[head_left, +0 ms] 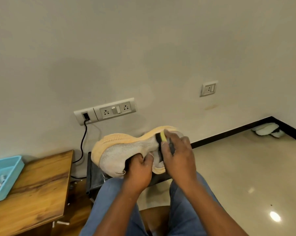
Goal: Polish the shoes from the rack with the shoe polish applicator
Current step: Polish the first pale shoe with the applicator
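Note:
A grey knit sneaker (125,150) with a thick pale-orange sole is held on its side above my knees, sole turned toward the wall. My left hand (140,169) grips it with fingers inside the shoe's opening. My right hand (177,155) is closed around the shoe polish applicator (160,137), a black piece with a yellow-green part, which presses against the heel end of the shoe. Most of the applicator is hidden by my fingers.
A wooden table (34,189) stands at the left with a light-blue basket (5,174) of small items. A black rack (94,174) sits behind the shoe under wall sockets (106,110) with a plugged cable. White footwear (266,130) lies in the far right corner on the tiled floor.

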